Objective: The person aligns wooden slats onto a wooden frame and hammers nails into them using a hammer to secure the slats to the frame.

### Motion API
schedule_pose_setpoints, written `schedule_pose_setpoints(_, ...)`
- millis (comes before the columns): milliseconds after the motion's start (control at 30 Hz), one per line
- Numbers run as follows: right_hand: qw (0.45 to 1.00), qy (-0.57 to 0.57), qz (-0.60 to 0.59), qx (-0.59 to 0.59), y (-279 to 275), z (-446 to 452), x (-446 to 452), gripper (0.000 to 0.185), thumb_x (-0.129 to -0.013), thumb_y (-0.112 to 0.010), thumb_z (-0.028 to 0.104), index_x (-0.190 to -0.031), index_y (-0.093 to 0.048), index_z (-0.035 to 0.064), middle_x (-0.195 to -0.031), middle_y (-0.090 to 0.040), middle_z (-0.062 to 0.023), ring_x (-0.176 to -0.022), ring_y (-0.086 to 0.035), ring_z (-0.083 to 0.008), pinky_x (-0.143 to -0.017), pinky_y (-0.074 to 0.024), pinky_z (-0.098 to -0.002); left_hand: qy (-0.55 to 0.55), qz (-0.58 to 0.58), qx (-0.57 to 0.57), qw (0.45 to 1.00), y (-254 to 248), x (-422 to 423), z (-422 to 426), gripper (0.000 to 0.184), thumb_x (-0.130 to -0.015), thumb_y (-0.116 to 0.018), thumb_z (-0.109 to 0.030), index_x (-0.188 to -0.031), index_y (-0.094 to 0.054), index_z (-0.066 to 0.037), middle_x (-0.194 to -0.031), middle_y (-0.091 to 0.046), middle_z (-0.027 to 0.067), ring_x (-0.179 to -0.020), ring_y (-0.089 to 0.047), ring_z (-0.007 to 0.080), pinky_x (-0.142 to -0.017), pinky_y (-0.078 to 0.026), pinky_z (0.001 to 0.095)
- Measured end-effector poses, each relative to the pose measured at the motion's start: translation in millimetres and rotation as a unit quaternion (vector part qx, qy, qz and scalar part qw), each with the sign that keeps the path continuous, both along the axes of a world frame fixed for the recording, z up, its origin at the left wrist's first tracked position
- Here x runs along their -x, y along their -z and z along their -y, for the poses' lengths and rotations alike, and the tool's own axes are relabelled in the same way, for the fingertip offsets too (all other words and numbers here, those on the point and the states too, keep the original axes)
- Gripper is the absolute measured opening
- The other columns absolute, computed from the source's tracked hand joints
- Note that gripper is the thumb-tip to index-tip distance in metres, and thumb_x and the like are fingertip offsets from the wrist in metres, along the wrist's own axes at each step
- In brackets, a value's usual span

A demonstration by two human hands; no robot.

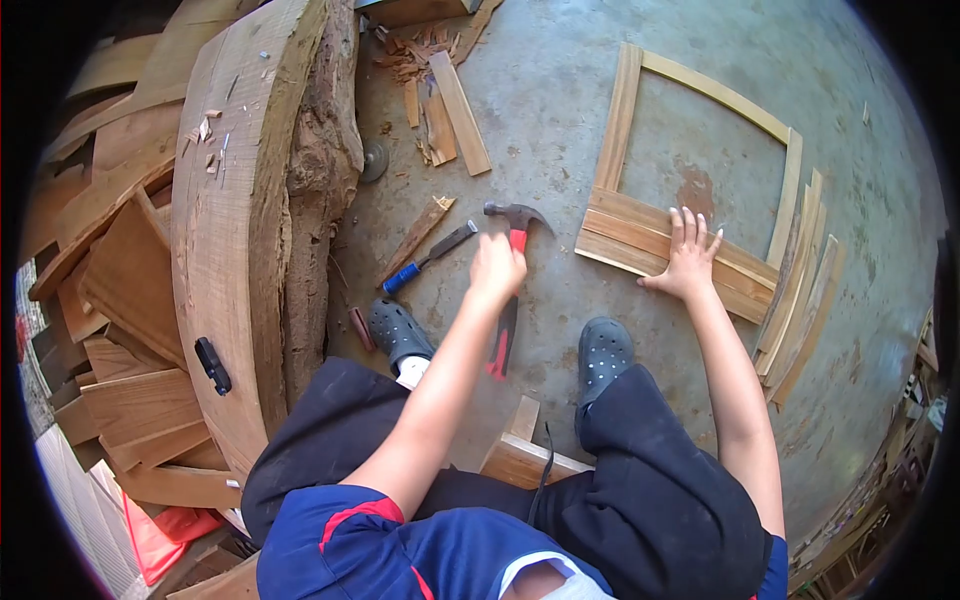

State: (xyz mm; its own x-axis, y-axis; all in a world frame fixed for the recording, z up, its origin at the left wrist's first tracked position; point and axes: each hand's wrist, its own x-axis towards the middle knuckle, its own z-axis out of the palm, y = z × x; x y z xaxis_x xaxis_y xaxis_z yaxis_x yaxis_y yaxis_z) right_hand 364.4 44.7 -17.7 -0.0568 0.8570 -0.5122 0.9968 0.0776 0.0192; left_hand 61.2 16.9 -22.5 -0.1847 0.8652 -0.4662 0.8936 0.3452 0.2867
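Blue shirt (pixel 450 550) and dark trousers (pixel 650 440) are nearest the camera. Wooden frame (pixel 614 125) lies flat on the concrete floor (pixel 470 30), ahead and to the right; its boarded end is nearer the body, the boards' long axis running crosswise, the right end nearer. Right hand (pixel 688 268), the nearer one, rests open on the boards, fingers spread. Left hand (pixel 498 268) is over the handle of the hammer (pixel 518 214), left of the frame and apart from it; blurred, grip cannot be confirmed. Hammer points away from the body, head farthest. Chisel (pixel 448 242) lies just left.

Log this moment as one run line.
left hand: at hammer, grip unclear | right hand: spread on wooden frame | chisel: on floor
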Motion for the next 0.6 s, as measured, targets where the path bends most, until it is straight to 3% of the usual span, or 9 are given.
schedule_pose_setpoints(133,0.998,-0.038,-0.031,-0.036,-1,-7,17,0.137,-0.044,-0.084,0.055,-0.148,-0.006,0.0122,-0.15,-0.021,-0.0101,-0.141,-0.015,-0.0338,-0.111,-0.006,-0.062,-0.07,-0.008,-0.184,0.98,-8,31,-78,0.035,-0.084,-0.061,-0.032,-0.097,-0.06,0.001,-0.098,-0.057,0.0241,-0.096,-0.058,0.0379,-0.083,-0.048,0.0453)
schedule_pose_setpoints(200,0.993,-0.072,-0.087,-0.037,12,-9,23,0.134,-0.044,-0.086,0.05,-0.147,-0.012,0.0079,-0.146,-0.026,-0.0125,-0.137,-0.022,-0.0336,-0.113,-0.0113,-0.0553,-0.081,-0.055,-0.194,0.976,3,42,-116,0.049,-0.082,-0.065,-0.039,-0.101,-0.055,0.005,-0.107,-0.055,0.0265,-0.099,-0.057,0.0398,-0.087,-0.047,0.0456)
schedule_pose_setpoints(300,0.994,-0.067,-0.068,-0.047,11,-11,33,0.13,-0.043,-0.087,0.044,-0.145,-0.016,0.0034,-0.141,-0.032,-0.0146,-0.133,-0.03,-0.0335,-0.113,-0.0175,-0.0509,-0.044,-0.141,-0.144,0.978,31,51,-146,0.072,-0.073,-0.07,-0.05,-0.109,-0.052,0.009,-0.11,-0.057,0.0287,-0.106,-0.057,0.0399,-0.091,-0.046,0.0442)
schedule_pose_setpoints(467,0.995,-0.065,-0.063,-0.041,-1,-13,35,0.126,-0.043,-0.087,0.04,-0.143,-0.021,0.0013,-0.138,-0.034,-0.0152,-0.13,-0.033,-0.0331,-0.111,-0.0224,-0.051,-0.058,-0.081,-0.118,0.988,16,34,-154,0.065,-0.071,-0.071,-0.041,-0.111,-0.053,0.007,-0.108,-0.059,0.0258,-0.102,-0.058,0.0389,-0.09,-0.046,0.0443)
schedule_pose_setpoints(600,0.993,-0.07,-0.075,-0.061,-10,-9,33,0.123,-0.043,-0.087,0.04,-0.141,-0.024,0.0014,-0.136,-0.037,-0.0152,-0.129,-0.034,-0.0328,-0.11,-0.0235,-0.0509,0.068,-0.031,-0.218,0.973,23,22,-156,0.056,-0.071,-0.072,-0.032,-0.116,-0.056,-0.001,-0.108,-0.058,0.0205,-0.101,-0.058,0.0364,-0.089,-0.047,0.0426)
